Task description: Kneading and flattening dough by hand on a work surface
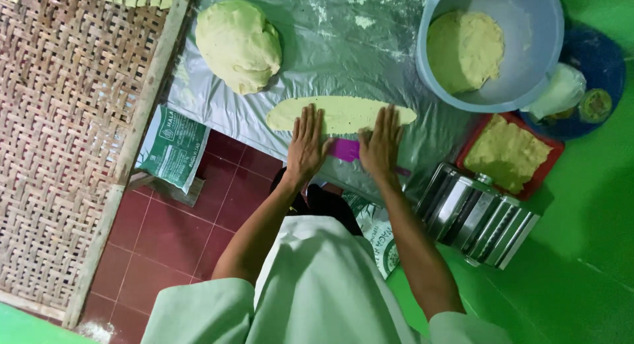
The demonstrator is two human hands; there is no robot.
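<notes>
A long, flat, pale yellow dough strip [343, 113] lies on a clear plastic sheet [350, 47]. My left hand [306, 144] rests flat at its near edge, fingers spread, with the fingertips on the dough. My right hand [382, 143] lies flat the same way on the strip's right part. A purple flat tool [345, 149] sits on the sheet between my hands, and its right end runs under my right palm. Neither hand grips anything.
A big dough ball [238, 43] sits at the sheet's far left. A pale blue bowl [528, 27] and a red tray [545, 160] both hold dough. A metal roller machine [477, 215] stands by my right forearm. A woven bamboo tray [66, 139] is on the left.
</notes>
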